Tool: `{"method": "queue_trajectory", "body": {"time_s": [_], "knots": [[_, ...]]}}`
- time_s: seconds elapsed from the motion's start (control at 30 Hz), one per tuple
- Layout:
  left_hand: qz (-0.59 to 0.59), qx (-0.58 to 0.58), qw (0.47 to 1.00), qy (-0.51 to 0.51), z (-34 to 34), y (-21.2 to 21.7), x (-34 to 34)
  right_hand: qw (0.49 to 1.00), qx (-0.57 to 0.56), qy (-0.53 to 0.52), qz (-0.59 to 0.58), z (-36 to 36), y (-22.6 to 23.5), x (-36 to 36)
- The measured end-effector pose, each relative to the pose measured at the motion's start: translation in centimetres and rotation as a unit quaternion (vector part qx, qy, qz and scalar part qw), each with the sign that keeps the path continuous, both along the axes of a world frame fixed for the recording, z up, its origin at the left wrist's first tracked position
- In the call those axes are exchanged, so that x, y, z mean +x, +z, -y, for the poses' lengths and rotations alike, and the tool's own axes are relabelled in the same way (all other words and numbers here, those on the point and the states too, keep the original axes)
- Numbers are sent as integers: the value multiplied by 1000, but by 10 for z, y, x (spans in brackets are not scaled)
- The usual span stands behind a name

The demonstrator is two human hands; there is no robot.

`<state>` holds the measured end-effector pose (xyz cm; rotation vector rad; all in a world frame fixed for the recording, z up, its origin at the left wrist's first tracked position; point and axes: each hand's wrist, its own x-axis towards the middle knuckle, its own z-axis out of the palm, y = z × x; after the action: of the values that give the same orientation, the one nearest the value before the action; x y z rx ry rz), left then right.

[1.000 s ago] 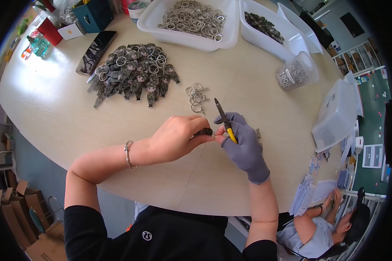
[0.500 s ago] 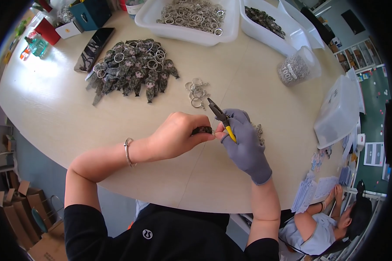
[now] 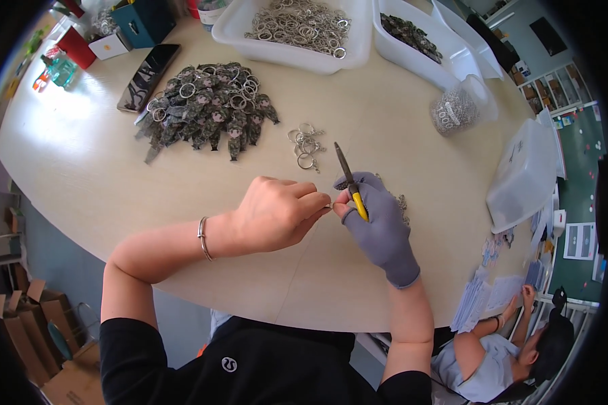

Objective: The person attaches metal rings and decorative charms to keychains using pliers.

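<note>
My left hand (image 3: 277,212), bare and with a bracelet at the wrist, is closed in a pinch, its knuckles hiding nearly all of the dark figure charm it holds. Its fingertips meet those of my right hand (image 3: 378,226), which wears a grey glove with bare fingertips. Yellow-handled pliers (image 3: 359,201) sit in the right grip, their dark jaws pointing up and away from the pinch. Whatever small part lies between the fingertips is too small to make out. Beyond the hands lie several loose key rings with chains (image 3: 306,145). More small chains (image 3: 402,208) show beside the glove.
A heap of camouflage figure keychains (image 3: 213,108) lies at the left, next to a phone (image 3: 148,77). At the back stand a white tub of key rings (image 3: 284,54) and a tray of charms (image 3: 398,57). A cup of small metal parts (image 3: 456,111) stands right; a co-worker (image 3: 486,364) sits lower right.
My left hand has turned so its back faces up, and the charm seen in it before is now hidden. The pliers' tips have swung to point more directly away from me.
</note>
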<state>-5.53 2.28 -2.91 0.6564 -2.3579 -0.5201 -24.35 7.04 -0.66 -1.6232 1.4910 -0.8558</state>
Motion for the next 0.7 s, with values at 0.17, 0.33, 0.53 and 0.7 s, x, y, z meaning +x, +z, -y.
{"method": "queue_trajectory", "body": {"time_s": [0.17,0.33,0.53,0.7], "knots": [[-68,51,996,31,-1,-7,7,993,-84,-77,22,-3,-12,19],[-165,110,972,130,20,2,19,975,-127,-39,-177,43,-20,10],[-202,100,966,127,28,-4,19,935,-129,26,-329,71,-35,22],[-167,62,980,85,27,-13,21,937,-114,8,-329,69,-33,23]]}}
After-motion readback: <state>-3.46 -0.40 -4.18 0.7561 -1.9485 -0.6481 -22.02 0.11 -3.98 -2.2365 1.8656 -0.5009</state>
